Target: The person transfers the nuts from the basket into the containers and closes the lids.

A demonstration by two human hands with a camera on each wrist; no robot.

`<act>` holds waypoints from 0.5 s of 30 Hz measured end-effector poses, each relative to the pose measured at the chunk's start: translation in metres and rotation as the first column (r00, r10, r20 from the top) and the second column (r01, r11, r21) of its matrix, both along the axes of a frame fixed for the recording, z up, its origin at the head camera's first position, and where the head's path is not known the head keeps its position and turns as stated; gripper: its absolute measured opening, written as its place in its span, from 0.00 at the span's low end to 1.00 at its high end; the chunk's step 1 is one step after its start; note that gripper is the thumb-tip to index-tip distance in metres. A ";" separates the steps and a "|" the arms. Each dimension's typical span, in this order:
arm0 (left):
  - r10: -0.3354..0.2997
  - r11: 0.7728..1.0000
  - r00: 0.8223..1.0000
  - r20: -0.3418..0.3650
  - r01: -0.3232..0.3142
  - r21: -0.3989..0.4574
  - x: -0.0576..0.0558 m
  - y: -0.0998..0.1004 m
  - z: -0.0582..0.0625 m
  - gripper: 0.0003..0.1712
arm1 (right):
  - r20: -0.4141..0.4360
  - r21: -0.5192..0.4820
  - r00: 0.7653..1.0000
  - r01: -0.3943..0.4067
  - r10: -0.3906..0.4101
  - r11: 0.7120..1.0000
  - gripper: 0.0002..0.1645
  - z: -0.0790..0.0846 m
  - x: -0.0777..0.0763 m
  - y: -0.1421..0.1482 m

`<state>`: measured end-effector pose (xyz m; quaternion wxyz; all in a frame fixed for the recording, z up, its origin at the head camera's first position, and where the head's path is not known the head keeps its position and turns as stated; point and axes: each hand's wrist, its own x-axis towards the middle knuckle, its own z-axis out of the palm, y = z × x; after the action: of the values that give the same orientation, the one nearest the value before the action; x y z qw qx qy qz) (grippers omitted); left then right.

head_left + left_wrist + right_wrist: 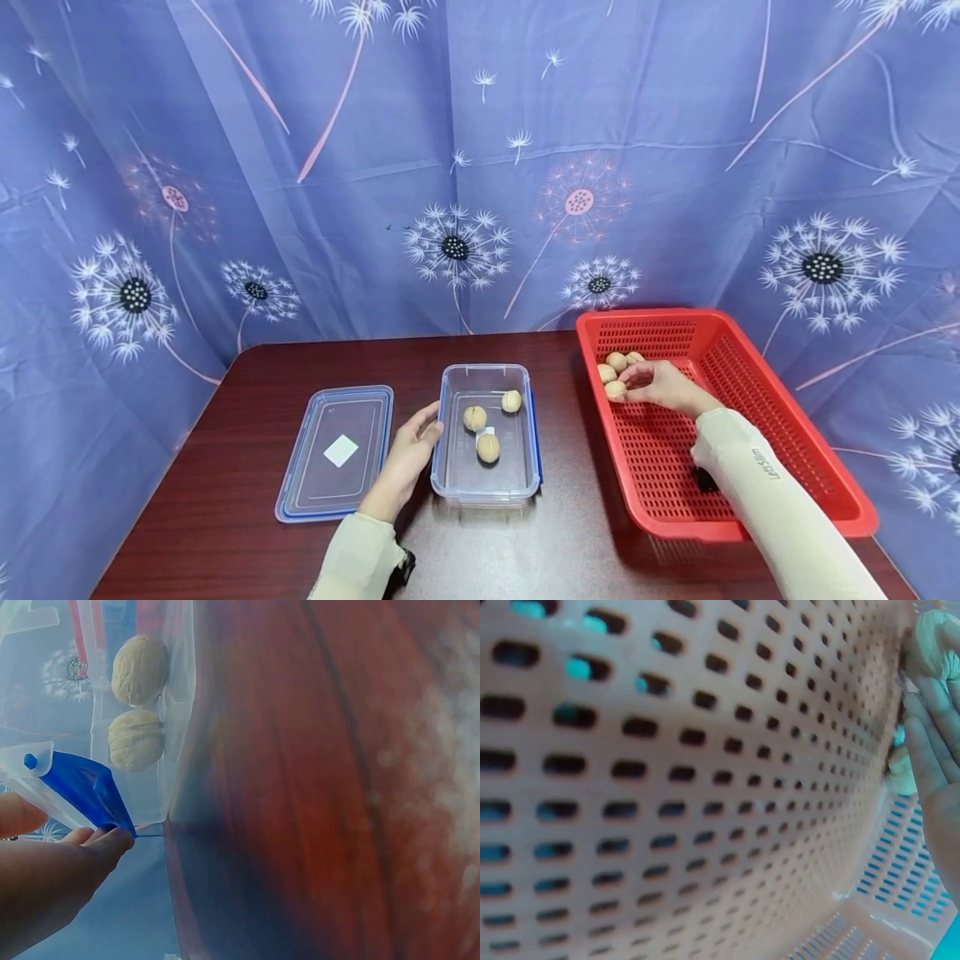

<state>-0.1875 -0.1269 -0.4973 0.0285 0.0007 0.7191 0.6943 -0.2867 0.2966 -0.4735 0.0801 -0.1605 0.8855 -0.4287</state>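
A clear plastic box [486,487] with blue side latches stands in the middle of the table and holds three walnuts [488,448]. At its left wall, my left hand [408,450] grips the box; in the left wrist view its fingers [109,847] are at a blue latch [86,784]. My right hand [667,387] reaches into the red basket [652,525] and pinches a walnut [615,391] at the basket's left side. Several more walnuts [617,361] lie close by it. The right wrist view shows the fingers against a walnut [934,645], partly cut off by the frame.
A clear lid [315,479] with a blue seal and a white square label lies flat to the left of the box. The dark red wooden table [225,467] ends at a blue curtain [360,275] with dandelion prints. The basket has raised, slotted walls.
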 end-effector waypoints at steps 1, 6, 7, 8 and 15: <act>0.000 1.000 1.000 0.001 0.000 0.002 0.000 0.000 0.000 0.26 | -0.003 0.010 1.000 0.018 -0.018 1.000 0.20 0.001 0.000 0.001; 0.000 1.000 1.000 0.002 0.000 0.000 0.000 0.000 0.000 0.25 | -0.010 0.013 0.997 0.075 -0.075 0.997 0.23 0.011 0.002 0.005; 0.001 1.000 1.000 0.003 -0.001 0.001 0.001 0.000 0.000 0.25 | -0.006 0.000 0.996 0.085 -0.085 0.996 0.24 0.014 0.001 0.006; 0.001 1.000 1.000 0.005 -0.001 0.001 0.001 0.000 0.000 0.25 | -0.003 -0.012 0.996 0.090 -0.090 0.996 0.24 0.017 0.001 0.006; -0.003 1.000 1.000 0.008 0.003 0.009 0.000 0.001 0.001 0.26 | -0.005 -0.063 0.991 0.130 -0.131 0.989 0.25 0.040 -0.001 0.009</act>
<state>-0.1873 -0.1264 -0.4964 0.0324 -0.0009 0.7160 0.6973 -0.2876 0.3052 -0.4336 0.0427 -0.1065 0.8807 -0.4597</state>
